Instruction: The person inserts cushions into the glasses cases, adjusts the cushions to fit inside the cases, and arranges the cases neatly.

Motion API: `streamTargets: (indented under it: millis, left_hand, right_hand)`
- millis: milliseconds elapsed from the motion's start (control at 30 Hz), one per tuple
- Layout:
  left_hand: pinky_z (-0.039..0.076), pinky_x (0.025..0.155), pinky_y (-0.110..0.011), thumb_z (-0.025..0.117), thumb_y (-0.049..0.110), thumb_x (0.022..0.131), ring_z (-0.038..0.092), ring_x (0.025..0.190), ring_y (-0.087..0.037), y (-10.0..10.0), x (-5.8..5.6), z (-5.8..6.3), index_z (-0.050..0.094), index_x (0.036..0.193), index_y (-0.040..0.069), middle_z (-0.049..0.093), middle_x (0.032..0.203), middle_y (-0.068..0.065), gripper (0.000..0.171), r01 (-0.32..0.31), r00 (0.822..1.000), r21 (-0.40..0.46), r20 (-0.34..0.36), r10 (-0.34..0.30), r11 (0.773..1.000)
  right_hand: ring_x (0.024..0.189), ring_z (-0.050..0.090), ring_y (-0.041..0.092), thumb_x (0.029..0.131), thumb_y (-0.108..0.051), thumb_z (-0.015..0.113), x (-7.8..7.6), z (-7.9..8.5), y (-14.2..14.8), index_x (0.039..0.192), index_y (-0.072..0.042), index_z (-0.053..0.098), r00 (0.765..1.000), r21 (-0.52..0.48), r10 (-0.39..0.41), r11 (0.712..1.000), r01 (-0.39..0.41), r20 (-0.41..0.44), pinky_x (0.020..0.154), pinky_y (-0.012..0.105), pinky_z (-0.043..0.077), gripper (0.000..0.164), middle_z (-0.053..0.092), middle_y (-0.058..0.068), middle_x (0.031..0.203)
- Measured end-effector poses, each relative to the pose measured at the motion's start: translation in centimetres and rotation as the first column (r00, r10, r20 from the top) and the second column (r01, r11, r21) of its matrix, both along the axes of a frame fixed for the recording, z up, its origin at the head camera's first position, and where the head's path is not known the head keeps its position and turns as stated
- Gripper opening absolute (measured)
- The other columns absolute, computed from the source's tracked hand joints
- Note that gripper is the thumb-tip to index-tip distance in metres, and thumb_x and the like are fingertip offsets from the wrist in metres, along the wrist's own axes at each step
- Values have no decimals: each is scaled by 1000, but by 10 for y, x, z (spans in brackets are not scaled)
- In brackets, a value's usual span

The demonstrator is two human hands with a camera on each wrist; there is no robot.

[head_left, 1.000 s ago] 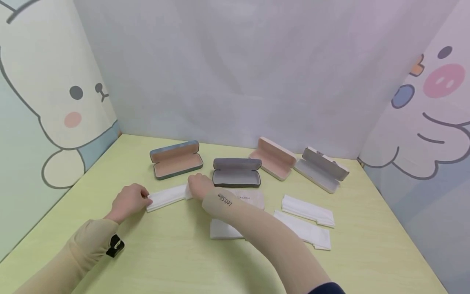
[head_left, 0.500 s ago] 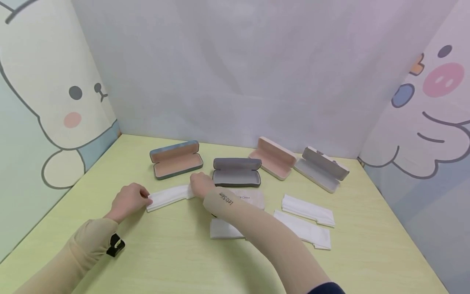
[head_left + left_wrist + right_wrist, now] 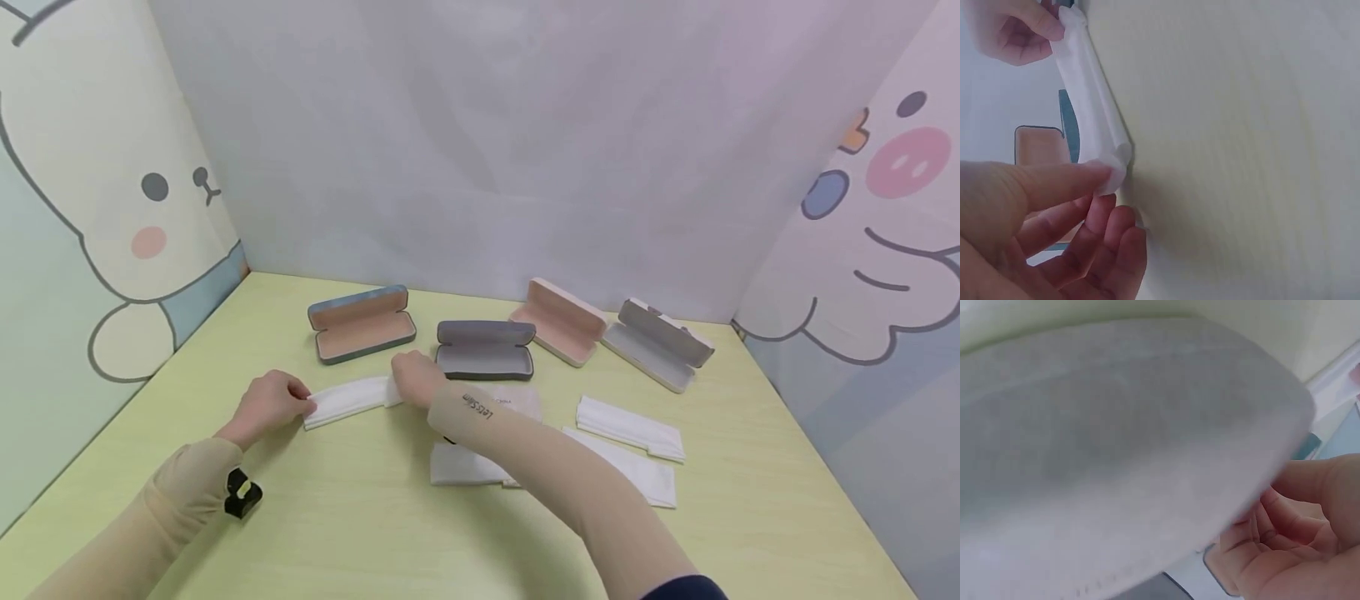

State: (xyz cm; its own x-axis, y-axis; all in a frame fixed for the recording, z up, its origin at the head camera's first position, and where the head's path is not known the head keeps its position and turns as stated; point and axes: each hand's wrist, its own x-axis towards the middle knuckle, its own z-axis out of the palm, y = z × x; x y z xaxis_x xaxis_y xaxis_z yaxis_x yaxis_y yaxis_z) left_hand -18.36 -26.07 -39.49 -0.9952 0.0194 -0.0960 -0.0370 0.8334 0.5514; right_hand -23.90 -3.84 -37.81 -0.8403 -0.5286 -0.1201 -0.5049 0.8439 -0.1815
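Observation:
A narrow folded white cloth (image 3: 348, 400) stretches between my two hands over the left half of the table. My left hand (image 3: 266, 408) pinches its left end between thumb and forefinger, the other fingers loosely curled below. At the opposite end, my right hand (image 3: 416, 379) holds the cloth by thumb and fingers, as the left wrist view shows. Close to the right wrist camera, a pale sheet-like piece (image 3: 1147, 450) fills most of the picture. Under my right forearm lie a pale printed piece (image 3: 525, 404) and another folded white cloth (image 3: 461, 465), both partly hidden.
Several glasses cases stand with lids raised along the back: a blue-green one (image 3: 366, 335), a dark grey one (image 3: 483, 362), a pink one (image 3: 551, 333) and a light grey one (image 3: 648, 357). Two more white cloths (image 3: 630, 427) (image 3: 648, 475) lie at the right.
My right hand and forearm have shifted slightly to the right, still holding the cloth's end. The left hand keeps its pinch with little movement. The cases stay in place.

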Motion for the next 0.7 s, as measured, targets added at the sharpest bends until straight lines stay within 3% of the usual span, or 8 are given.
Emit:
streamTargets:
  millis: [167, 300, 533, 700]
  left_hand:
    - [41, 59, -25, 72, 14, 81, 52, 69, -18, 3, -2, 5, 70, 90, -6, 66, 78, -11, 22, 6, 999, 60, 44, -8, 998]
    - [43, 58, -27, 69, 14, 84, 53, 67, -15, 8, -1, 17, 68, 94, -7, 66, 77, -9, 22, -6, 998, 103, 67, 0, 995]
    - [45, 57, -27, 69, 15, 86, 55, 66, -13, 16, -4, 30, 68, 93, -5, 67, 79, -9, 21, 16, 999, 113, 29, -20, 993]
    - [43, 59, -27, 69, 16, 86, 54, 67, -13, 25, -5, 41, 68, 89, -2, 66, 79, -8, 19, 37, 999, 110, -29, -34, 993]
  right_hand:
    - [70, 49, 12, 98, -2, 43, -1, 14, 11, 101, -2, 64, 999, -2, 44, 999, -44, 10, 60, 24, 42, 22, 68, 9, 94]
    - [69, 47, 12, 98, -1, 44, -1, 26, 17, 100, -2, 63, 1000, 6, 12, 1000, -12, 24, 60, 23, 40, 19, 65, 7, 89]
    - [64, 43, 13, 101, -7, 43, -1, 40, 33, 98, -2, 59, 995, -65, -33, 997, 39, 93, 58, 23, 37, 17, 54, 5, 77]
    - [79, 58, 17, 101, -9, 45, -2, 52, 46, 105, 0, 59, 991, -112, -59, 991, 72, 118, 67, 25, 47, 17, 64, 11, 96]
